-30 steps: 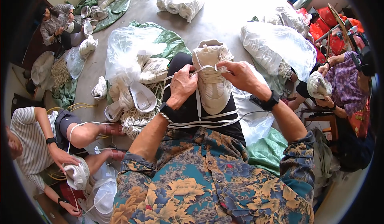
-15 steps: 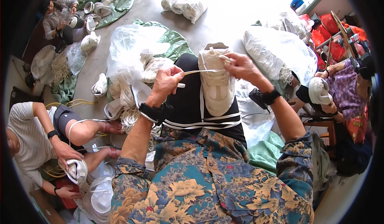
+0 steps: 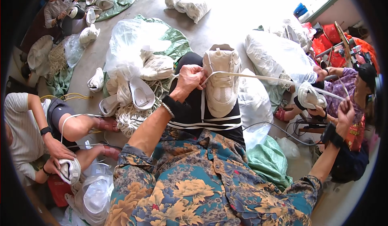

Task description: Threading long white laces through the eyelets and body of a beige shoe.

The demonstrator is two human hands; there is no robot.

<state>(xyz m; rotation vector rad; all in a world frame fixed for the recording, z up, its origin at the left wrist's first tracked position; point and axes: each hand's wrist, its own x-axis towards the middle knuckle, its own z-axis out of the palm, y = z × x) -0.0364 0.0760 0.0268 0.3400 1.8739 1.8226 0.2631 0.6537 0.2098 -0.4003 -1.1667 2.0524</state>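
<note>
At the centre of the head view: beige shoe (image 3: 221,98) on the black-trousered lap (image 3: 189,109), toe to 6 o'clock. Left hand (image 3: 190,81) appears to pinch the white lace (image 3: 262,77) at the shoe's 9 o'clock edge; right hand (image 3: 345,109), out toward 4 o'clock, grips its far run, stretched straight. Risk: over-pulling may swivel the loosely supported shoe. Loose strands (image 3: 206,125) at 6 o'clock could tangle. Obstacles: co-worker (image 3: 334,88) near 3 o'clock, close to the lace line; black cable (image 3: 279,129), 4 o'clock, might snag. Lace bundle (image 3: 134,119), 8 o'clock; plastic-wrapped sack (image 3: 279,52), 2 o'clock.
</note>
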